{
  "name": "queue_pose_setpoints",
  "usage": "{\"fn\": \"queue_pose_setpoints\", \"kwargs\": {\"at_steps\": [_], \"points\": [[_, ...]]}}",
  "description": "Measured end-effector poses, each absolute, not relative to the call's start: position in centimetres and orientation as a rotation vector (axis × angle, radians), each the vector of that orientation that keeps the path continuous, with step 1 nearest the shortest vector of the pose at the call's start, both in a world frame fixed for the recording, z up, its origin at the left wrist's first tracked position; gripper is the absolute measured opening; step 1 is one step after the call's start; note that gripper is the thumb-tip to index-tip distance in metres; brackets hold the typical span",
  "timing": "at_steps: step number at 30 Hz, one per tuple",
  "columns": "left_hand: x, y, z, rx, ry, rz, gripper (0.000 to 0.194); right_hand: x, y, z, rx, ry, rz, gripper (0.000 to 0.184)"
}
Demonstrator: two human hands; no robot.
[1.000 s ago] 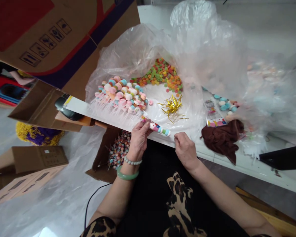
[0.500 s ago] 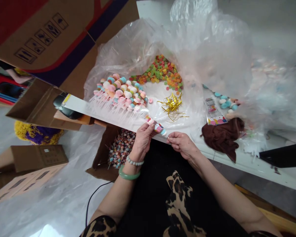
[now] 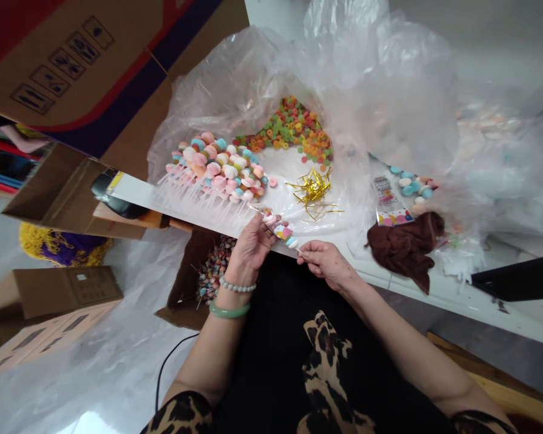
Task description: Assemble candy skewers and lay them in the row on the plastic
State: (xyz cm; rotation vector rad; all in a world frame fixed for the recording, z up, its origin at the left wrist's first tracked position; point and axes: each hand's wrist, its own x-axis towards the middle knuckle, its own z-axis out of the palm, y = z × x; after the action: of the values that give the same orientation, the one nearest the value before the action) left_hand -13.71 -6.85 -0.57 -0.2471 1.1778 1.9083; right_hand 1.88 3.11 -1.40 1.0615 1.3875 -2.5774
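A candy skewer (image 3: 283, 232) in a clear printed bag lies slantwise between my hands at the table's front edge. My left hand (image 3: 253, 242) has its fingers closed around the bag's upper end. With thumb and forefinger, my right hand (image 3: 319, 260) pinches the thin white stick at the lower end. Beyond my left hand lies a pile of pastel candy skewers (image 3: 221, 169), their white sticks toward me. Gold twist ties (image 3: 314, 188) sit loose in front of my hands. Behind them is a heap of small coloured candy rings (image 3: 294, 129).
Crumpled clear plastic (image 3: 371, 90) covers the table's back. To the right are a printed bag (image 3: 387, 199) and a brown cloth (image 3: 405, 248). Below the table's left edge stands a carton (image 3: 181, 295) of packed sweets. A large box (image 3: 117, 90) rises at the left.
The left hand's fingers have loosened and shifted on the wrapper, so more of its upper end shows. The right hand still pinches the stick. The whole view has shifted slightly.
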Motion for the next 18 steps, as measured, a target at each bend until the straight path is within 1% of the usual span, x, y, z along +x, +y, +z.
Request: {"fn": "queue_pose_setpoints", "kwargs": {"at_steps": [3,6,11,14,16,18], "points": [[-13.4,-6.6,-0.5,-0.207,1.121,1.928,0.03,1.8,2.9,-1.5,1.091,1.484,-2.536,0.016],[-12.4,-6.6,-0.6,-0.151,1.092,1.977,0.028,1.8,3.0,-1.4,1.091,1.436,-2.55,0.017],[-10.5,-6.5,-1.0,-0.065,1.115,2.02,0.034,1.9,3.6,-1.4,0.958,1.038,-2.639,0.02],[-9.9,-6.2,-0.9,-0.057,1.122,2.024,0.032,1.7,3.6,-1.4,0.855,0.861,-2.655,0.018],[-9.9,-6.1,-0.7,-0.086,1.122,1.996,0.032,1.6,3.4,-1.4,0.86,0.901,-2.647,0.016],[-10.3,-6.0,-0.4,-0.125,1.117,1.961,0.034,1.4,3.2,-1.4,0.97,1.169,-2.597,0.01]]}}
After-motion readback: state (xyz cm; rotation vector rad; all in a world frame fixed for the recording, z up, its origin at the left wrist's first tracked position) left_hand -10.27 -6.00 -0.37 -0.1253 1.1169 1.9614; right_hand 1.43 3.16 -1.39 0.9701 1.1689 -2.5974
